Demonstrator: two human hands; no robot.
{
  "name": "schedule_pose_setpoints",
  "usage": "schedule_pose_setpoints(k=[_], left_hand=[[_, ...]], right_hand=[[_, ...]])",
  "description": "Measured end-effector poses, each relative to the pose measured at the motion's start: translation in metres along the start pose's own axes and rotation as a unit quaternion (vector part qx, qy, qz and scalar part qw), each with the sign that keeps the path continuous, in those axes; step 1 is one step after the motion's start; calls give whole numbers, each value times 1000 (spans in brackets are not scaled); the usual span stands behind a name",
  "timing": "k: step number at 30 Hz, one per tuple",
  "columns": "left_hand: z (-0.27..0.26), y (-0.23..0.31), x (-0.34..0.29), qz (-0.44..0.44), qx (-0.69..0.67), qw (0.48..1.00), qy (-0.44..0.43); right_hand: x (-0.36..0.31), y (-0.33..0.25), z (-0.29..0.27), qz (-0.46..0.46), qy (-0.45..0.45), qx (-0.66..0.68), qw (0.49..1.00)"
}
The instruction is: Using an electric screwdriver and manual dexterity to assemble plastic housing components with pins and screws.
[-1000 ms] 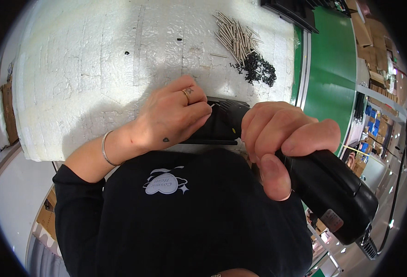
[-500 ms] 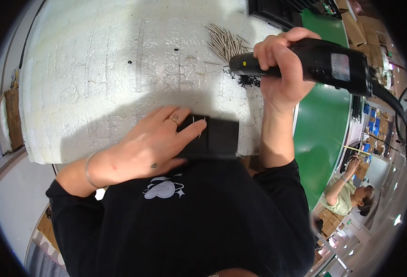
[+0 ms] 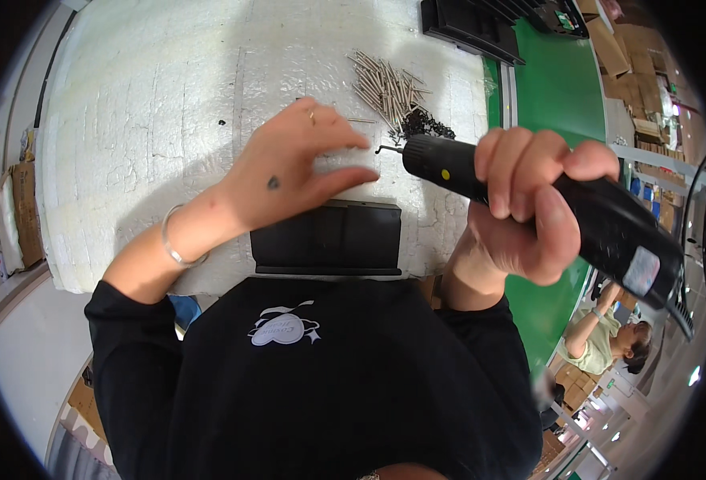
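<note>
My right hand (image 3: 537, 200) is wrapped round a black electric screwdriver (image 3: 465, 170), whose bit points left. A small dark screw (image 3: 380, 149) appears to sit at the bit's tip. Just left of that tip, my left hand (image 3: 289, 160) hovers with thumb and forefinger apart and nothing visible between them. Below it, close to my body, a black rectangular panel-like part (image 3: 329, 238) lies on the bench; my left wrist and thumb hide some of its upper left. Beyond the screwdriver lie a heap of thin metal rods (image 3: 386, 90) and a pile of small black screws (image 3: 426, 125).
White wrapped padding (image 3: 161, 120) covers the bench top. Black housings (image 3: 473, 32) stand at the far right, beside a green surface (image 3: 561, 96). One stray black piece (image 3: 222, 122) lies on the padding. Another person (image 3: 601, 336) works at the right.
My right hand has brought the screwdriver back from the screw pile, nearer and to the right. My left hand has lifted off the black part and moved up toward the bit.
</note>
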State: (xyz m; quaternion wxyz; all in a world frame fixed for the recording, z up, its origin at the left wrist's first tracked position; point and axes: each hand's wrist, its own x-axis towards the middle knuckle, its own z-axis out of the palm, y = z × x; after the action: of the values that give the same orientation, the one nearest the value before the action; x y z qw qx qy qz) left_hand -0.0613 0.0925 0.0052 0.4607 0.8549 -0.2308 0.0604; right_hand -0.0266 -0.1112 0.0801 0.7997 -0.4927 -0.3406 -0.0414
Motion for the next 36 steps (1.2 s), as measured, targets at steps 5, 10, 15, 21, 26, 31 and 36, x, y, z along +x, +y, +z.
schedule_pose_setpoints(k=[5, 10, 15, 21, 26, 31, 36], left_hand=[[20, -9, 22, 69, -30, 996, 49], [21, -1, 26, 92, -24, 994, 50], [20, 4, 24, 81, -9, 996, 32], [23, 6, 22, 100, 18, 994, 35], [22, 11, 23, 140, 71, 988, 11], [27, 11, 22, 127, 48, 991, -21], [5, -13, 39, 43, 118, 992, 17]], right_hand=[[-3, -14, -6, -7, -46, -17, 999], [-7, -28, -13, -1, -48, -31, 998], [-9, -29, -15, 1, -54, -26, 998], [-11, -28, -11, 2, -48, -14, 999], [-14, -31, -12, 19, -68, -26, 997], [-16, -31, -14, 27, -89, -23, 995], [-24, -18, -16, -11, 30, 11, 999]])
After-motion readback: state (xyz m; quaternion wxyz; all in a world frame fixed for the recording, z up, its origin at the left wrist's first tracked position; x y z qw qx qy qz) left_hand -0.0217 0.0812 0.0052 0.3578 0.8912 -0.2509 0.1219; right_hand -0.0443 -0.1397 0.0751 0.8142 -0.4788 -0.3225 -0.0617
